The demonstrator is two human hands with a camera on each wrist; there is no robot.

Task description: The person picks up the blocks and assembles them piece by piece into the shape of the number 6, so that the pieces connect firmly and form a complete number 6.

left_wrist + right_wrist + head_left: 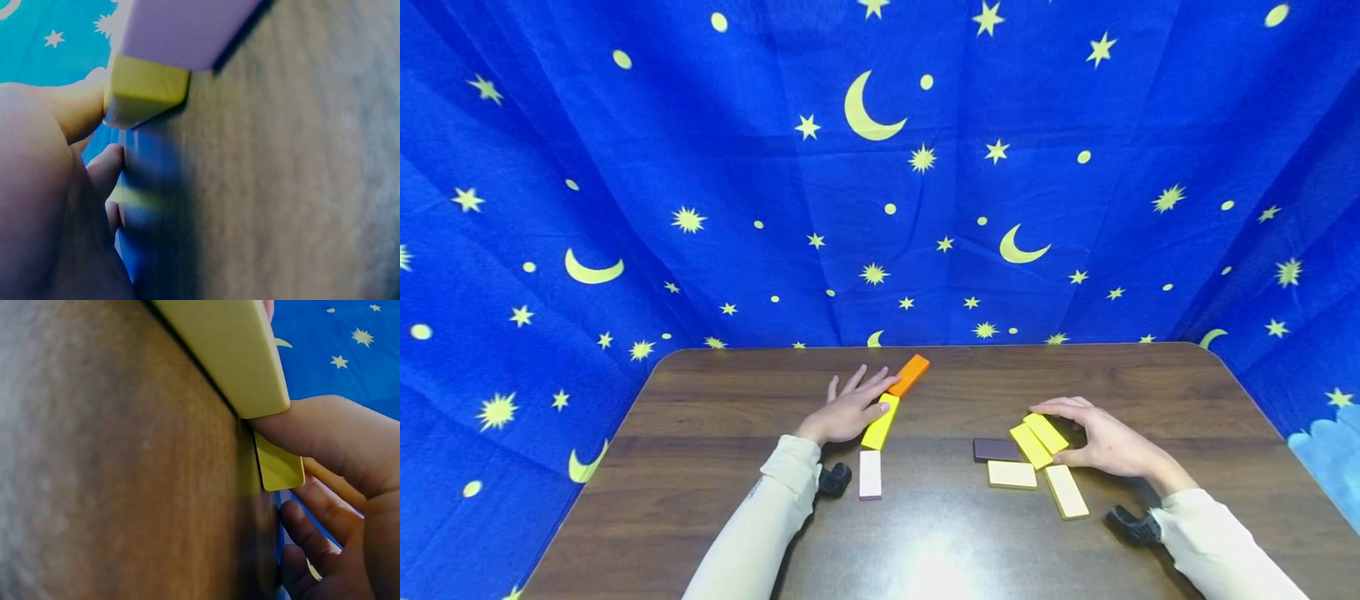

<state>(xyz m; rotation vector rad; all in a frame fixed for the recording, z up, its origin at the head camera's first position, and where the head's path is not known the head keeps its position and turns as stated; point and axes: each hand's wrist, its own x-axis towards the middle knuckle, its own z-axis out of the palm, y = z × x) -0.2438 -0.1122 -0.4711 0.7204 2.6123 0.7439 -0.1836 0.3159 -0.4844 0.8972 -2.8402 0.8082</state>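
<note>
In the head view my left hand (pixel 842 415) reaches over a short line of blocks with its fingers extended. Its fingertips touch the near end of an orange block (pixel 913 374), and the thumb lies along a bright yellow block (pixel 880 423). A pinkish-white block (pixel 870 475) continues the line toward me. My right hand (pixel 1108 437) pinches a yellow block (pixel 1047 433) between thumb and forefinger. Against that block lies a second yellow block (pixel 1031 447). In the right wrist view, the thumb passes under the end of a pale yellow block (pixel 231 350).
Left of the right hand lie a dark purple block (pixel 996 450) and a cream block (pixel 1011 474). The brown wooden table (pixel 737 375) ends at a blue curtain (pixel 737 167) with moons and stars. Black wrist mounts (pixel 1133 527) sit close over the tabletop.
</note>
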